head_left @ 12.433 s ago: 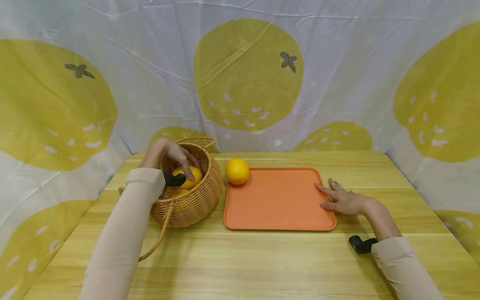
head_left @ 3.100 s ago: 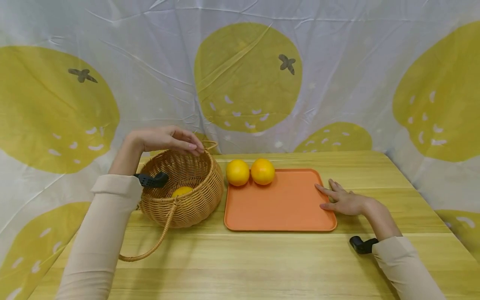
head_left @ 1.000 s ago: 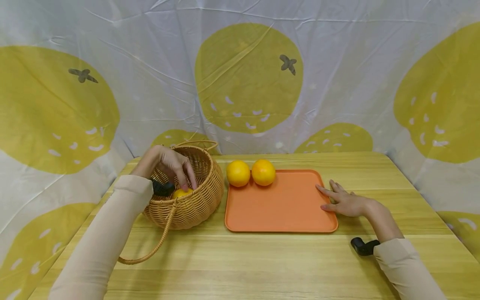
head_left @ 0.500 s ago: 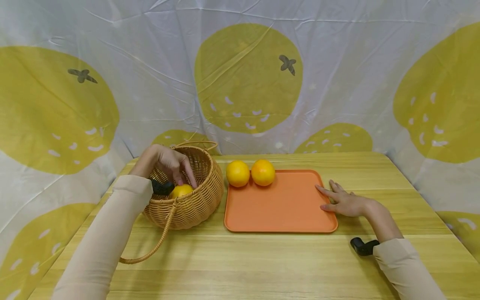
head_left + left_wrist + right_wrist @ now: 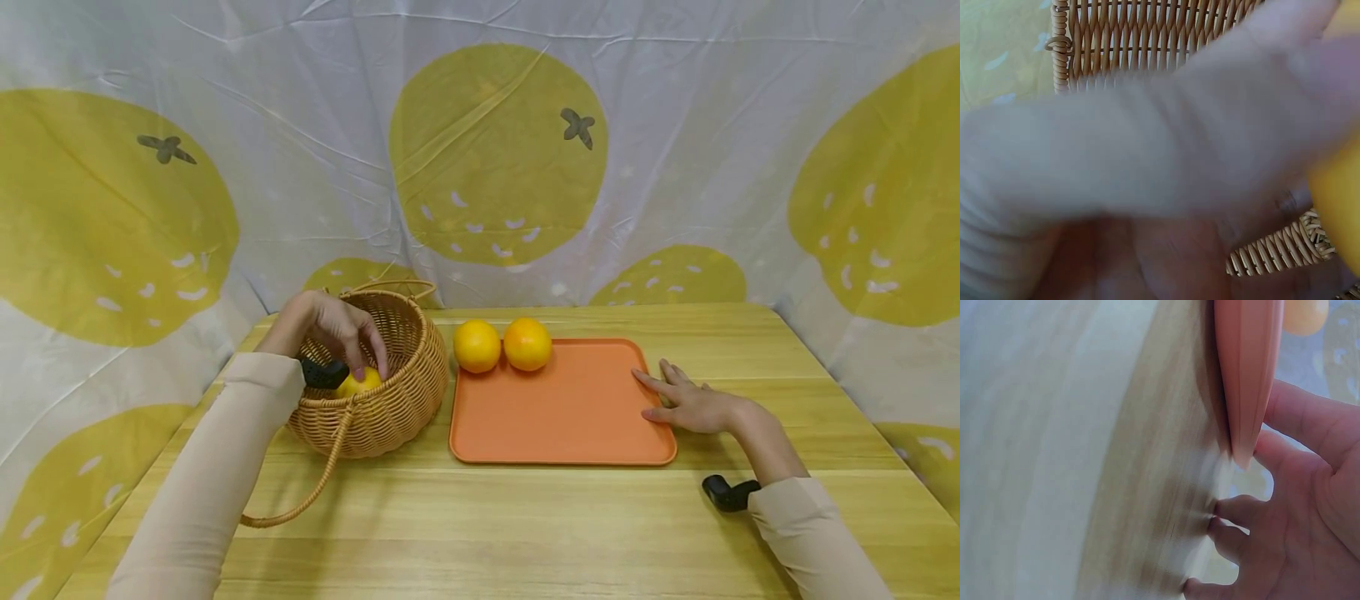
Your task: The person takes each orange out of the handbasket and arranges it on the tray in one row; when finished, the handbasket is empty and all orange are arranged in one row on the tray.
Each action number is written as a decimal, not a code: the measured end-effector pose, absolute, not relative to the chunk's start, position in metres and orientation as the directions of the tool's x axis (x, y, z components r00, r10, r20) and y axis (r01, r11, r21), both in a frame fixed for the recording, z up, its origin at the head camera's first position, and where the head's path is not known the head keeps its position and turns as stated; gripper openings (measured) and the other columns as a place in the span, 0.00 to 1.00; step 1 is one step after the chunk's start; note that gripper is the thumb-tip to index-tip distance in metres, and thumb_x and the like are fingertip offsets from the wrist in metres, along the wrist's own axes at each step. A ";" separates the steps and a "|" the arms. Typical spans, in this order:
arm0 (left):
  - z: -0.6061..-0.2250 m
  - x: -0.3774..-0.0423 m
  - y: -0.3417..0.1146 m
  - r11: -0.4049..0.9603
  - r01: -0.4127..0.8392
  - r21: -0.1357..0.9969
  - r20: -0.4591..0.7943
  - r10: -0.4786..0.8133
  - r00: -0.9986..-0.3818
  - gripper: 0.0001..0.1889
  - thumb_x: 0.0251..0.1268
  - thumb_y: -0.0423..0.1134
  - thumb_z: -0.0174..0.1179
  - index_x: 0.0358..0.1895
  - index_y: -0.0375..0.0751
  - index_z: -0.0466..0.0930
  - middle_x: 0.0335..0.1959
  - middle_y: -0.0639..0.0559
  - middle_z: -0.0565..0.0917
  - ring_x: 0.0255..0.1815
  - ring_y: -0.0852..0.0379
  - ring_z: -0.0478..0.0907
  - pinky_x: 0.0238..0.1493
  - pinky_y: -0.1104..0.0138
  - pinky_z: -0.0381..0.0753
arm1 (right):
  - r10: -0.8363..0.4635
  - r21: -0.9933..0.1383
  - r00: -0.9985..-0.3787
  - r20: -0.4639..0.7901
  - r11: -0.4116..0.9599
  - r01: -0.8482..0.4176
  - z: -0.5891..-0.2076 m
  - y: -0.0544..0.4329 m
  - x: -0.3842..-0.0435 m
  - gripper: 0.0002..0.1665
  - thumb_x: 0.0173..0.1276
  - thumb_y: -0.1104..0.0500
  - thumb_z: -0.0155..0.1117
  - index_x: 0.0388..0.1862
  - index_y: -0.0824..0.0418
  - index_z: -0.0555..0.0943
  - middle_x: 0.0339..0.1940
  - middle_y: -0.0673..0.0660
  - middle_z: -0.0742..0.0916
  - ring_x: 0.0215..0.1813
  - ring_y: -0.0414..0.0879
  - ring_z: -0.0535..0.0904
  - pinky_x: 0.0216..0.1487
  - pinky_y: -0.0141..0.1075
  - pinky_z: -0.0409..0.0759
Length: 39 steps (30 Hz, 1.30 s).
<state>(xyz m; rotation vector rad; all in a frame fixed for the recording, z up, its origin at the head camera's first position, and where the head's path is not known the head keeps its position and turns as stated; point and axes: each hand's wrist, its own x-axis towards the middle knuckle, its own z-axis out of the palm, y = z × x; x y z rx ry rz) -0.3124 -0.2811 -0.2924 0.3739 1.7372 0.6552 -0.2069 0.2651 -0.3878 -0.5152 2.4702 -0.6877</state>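
My left hand (image 5: 341,329) reaches down inside a wicker basket (image 5: 405,408) and grips an orange (image 5: 352,385) with thumb and fingers. Part of that orange (image 5: 1341,206) fills the right edge of the left wrist view, against the thumb; the far fingers are mostly hidden. Two more oranges (image 5: 477,346) stand side by side on the back left of an orange-coloured tray (image 5: 562,417). At the tray's right side rests my right hand (image 5: 697,404), fingers spread. In the right wrist view its thumb and index finger touch the tray rim (image 5: 1250,381), and other fingertips touch the table.
The basket's front handle (image 5: 300,508) hangs onto the wooden table (image 5: 525,533); its other handle (image 5: 412,286) leans toward the back. Behind the table hangs a fruit-printed cloth (image 5: 660,125). The basket stands close to the tray's left side.
Since about three seconds ago, my left hand has dropped from above the basket's rim to the orange inside, which has shifted slightly left. Earlier, a second orange joined the first on the tray.
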 end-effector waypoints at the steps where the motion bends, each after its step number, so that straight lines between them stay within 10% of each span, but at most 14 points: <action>1: -0.292 -0.313 -0.281 0.793 -0.085 0.604 -0.782 0.567 -0.259 0.16 0.68 0.25 0.64 0.58 0.34 0.85 0.43 0.54 0.85 0.38 0.64 0.77 0.43 0.70 0.79 | -0.479 -0.562 -0.793 -0.378 0.799 -0.215 -0.388 0.265 -0.207 0.51 0.79 0.40 0.58 0.86 0.63 0.47 0.82 0.79 0.35 0.81 0.78 0.27 0.68 0.81 0.26; 7: -0.291 -0.313 -0.284 0.807 -0.057 0.587 -0.789 0.555 -0.262 0.20 0.71 0.27 0.62 0.64 0.35 0.82 0.67 0.48 0.80 0.65 0.55 0.76 0.64 0.64 0.79 | -0.479 -0.563 -0.793 -0.377 0.798 -0.215 -0.389 0.265 -0.208 0.51 0.79 0.40 0.57 0.86 0.63 0.47 0.82 0.79 0.35 0.81 0.78 0.26 0.68 0.81 0.26; 12: -0.291 -0.309 -0.284 0.832 -0.067 0.552 -0.814 0.519 -0.262 0.22 0.72 0.31 0.64 0.67 0.40 0.81 0.83 0.39 0.60 0.86 0.39 0.49 0.82 0.51 0.59 | -0.481 -0.565 -0.792 -0.376 0.797 -0.215 -0.387 0.265 -0.206 0.51 0.79 0.40 0.58 0.86 0.63 0.47 0.82 0.80 0.35 0.81 0.78 0.27 0.68 0.81 0.26; 18: -0.293 -0.310 -0.286 0.821 0.036 0.570 -0.778 0.553 -0.298 0.23 0.71 0.33 0.65 0.68 0.38 0.80 0.81 0.38 0.63 0.83 0.40 0.56 0.80 0.53 0.63 | -0.488 -0.573 -0.793 -0.365 0.789 -0.221 -0.391 0.267 -0.207 0.52 0.78 0.39 0.57 0.86 0.63 0.48 0.82 0.80 0.35 0.81 0.78 0.26 0.68 0.81 0.25; 21: -0.292 -0.312 -0.287 0.805 0.065 0.590 -0.742 0.572 -0.351 0.23 0.73 0.33 0.64 0.68 0.34 0.78 0.71 0.43 0.77 0.63 0.54 0.77 0.63 0.64 0.78 | -0.492 -0.581 -0.794 -0.358 0.783 -0.223 -0.392 0.267 -0.207 0.52 0.78 0.39 0.58 0.86 0.64 0.48 0.81 0.81 0.35 0.81 0.78 0.26 0.67 0.81 0.25; 25: -0.291 -0.312 -0.287 0.784 -0.002 0.621 -0.720 0.569 -0.398 0.23 0.74 0.30 0.61 0.70 0.30 0.74 0.57 0.50 0.83 0.42 0.62 0.78 0.46 0.70 0.80 | -0.484 -0.569 -0.795 -0.366 0.792 -0.220 -0.389 0.266 -0.206 0.52 0.78 0.40 0.58 0.86 0.64 0.48 0.81 0.80 0.36 0.81 0.78 0.27 0.68 0.81 0.26; 35: -0.298 -0.313 -0.286 0.800 -0.038 0.599 -0.771 0.562 -0.300 0.26 0.73 0.33 0.63 0.73 0.39 0.73 0.83 0.41 0.59 0.81 0.52 0.57 0.75 0.62 0.68 | -0.477 -0.542 -0.797 -0.371 0.808 -0.231 -0.388 0.266 -0.205 0.51 0.79 0.40 0.58 0.86 0.63 0.48 0.82 0.80 0.37 0.82 0.78 0.29 0.69 0.80 0.30; 39: -0.298 -0.313 -0.285 0.793 -0.065 0.605 -0.765 0.557 -0.324 0.26 0.73 0.34 0.63 0.73 0.39 0.73 0.78 0.44 0.65 0.72 0.55 0.68 0.68 0.64 0.74 | -0.476 -0.536 -0.797 -0.373 0.812 -0.233 -0.388 0.266 -0.205 0.51 0.79 0.40 0.57 0.86 0.63 0.48 0.82 0.80 0.38 0.82 0.78 0.29 0.69 0.81 0.30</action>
